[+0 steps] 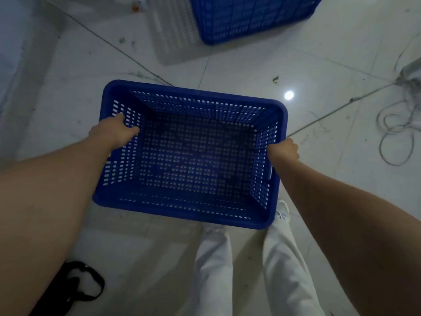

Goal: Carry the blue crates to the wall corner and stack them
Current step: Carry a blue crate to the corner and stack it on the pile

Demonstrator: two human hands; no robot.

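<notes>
Carrying is the job right now, and the big white tiled floor (250,71) fills most of the frame, shiny and a bit dirty. Held above it, in the middle of the frame, is the empty blue plastic crate with holes all over (193,160). It is off the floor and sits almost level, with the right side a little lower in the frame. At the top of the frame, a second blue plastic crate (250,17) rests on the floor, so that looks like the place to go.

The left hand (114,133) holds the left rim, with its fingers curled over the edge and tucked inside. The right hand (284,149) holds the right rim, closed tight around it. Both hands grip about the middle of each short side, which is good for balance.

To do this well, keep both sides at the same height and walk slowly. Lower right, the white trouser legs (227,270) are just under the crate, so hold it out a bit to keep knees from bumping it. A grey cable in loops (396,135) lies at the right edge, and a black strap (86,283) lies at the lower left. Step around both.
</notes>
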